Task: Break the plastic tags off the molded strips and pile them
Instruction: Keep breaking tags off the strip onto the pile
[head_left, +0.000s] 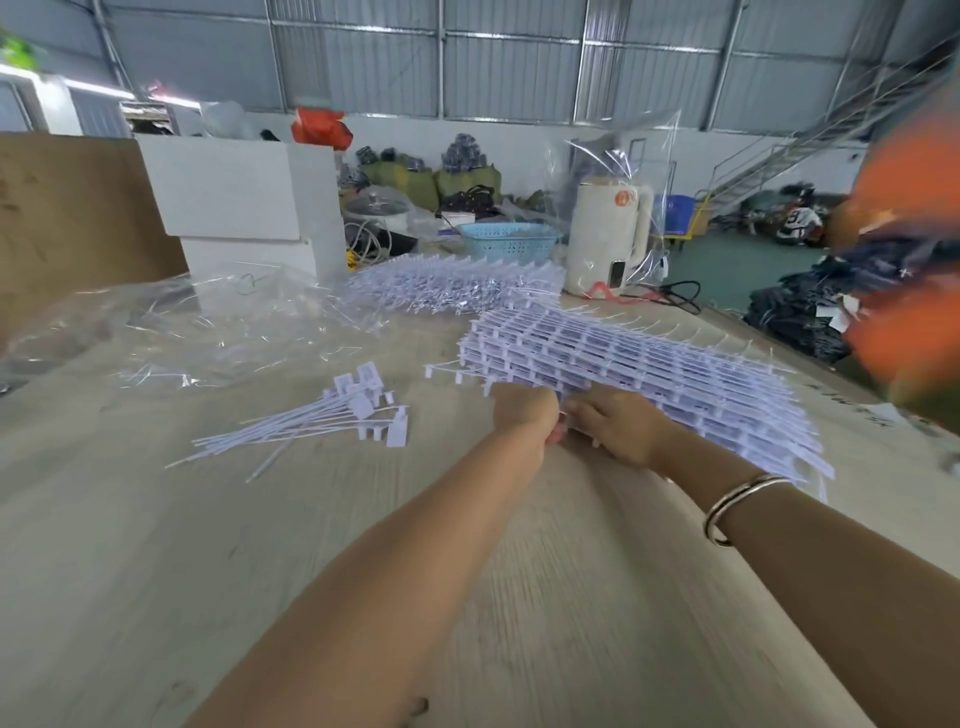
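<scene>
A thick stack of white molded strips (639, 364) lies on the wooden table (260, 545) at centre right. Both hands meet at the stack's near left corner. My left hand (524, 410) curls its fingers round a tag at that corner. Close beside it, my right hand (618, 423) grips the edge of the stack; a bangle sits on that wrist. To the left lies a small pile of broken-off tags (322, 421), their thin tails pointing left. A second heap of strips (457, 283) sits farther back.
Crumpled clear plastic wrap (208, 327) covers the table's left back. White boxes (244, 202), a blue basket (511, 241) and a cream kettle (608, 234) stand behind. A blurred orange shape (909, 270) fills the right edge, beside dark clothing piles.
</scene>
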